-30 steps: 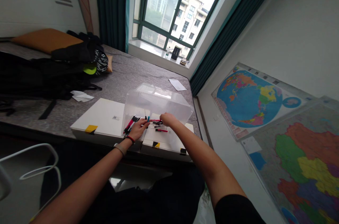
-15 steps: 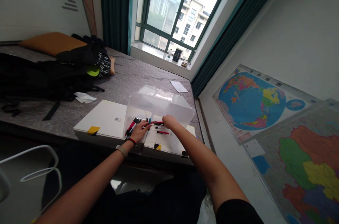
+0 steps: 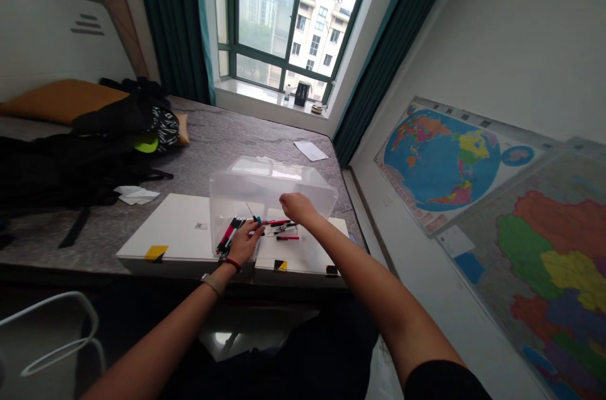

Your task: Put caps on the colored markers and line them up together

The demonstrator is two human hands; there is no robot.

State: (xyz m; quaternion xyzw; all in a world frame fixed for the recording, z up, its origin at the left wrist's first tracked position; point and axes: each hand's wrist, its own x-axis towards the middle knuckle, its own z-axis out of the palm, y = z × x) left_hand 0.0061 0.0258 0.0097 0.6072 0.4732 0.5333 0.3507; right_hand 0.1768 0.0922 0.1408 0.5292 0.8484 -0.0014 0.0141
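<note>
Head view: our left hand [image 3: 245, 242], clamped on blue tool [image 3: 258, 221], long axis slanting away-left; right hand [image 3: 295, 205] rightward, grip we cannot tell.

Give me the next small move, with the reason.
I'd probably lower the right hand toward the loose red-and-black piece: its curled fingers are clear of it, though whether they hold something is unclear, while the left hand grips a blue item.

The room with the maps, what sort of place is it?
Probably a bedroom: a wide, grey bed fills the middle, with a white headboard and an orange pillow at one end.
</note>
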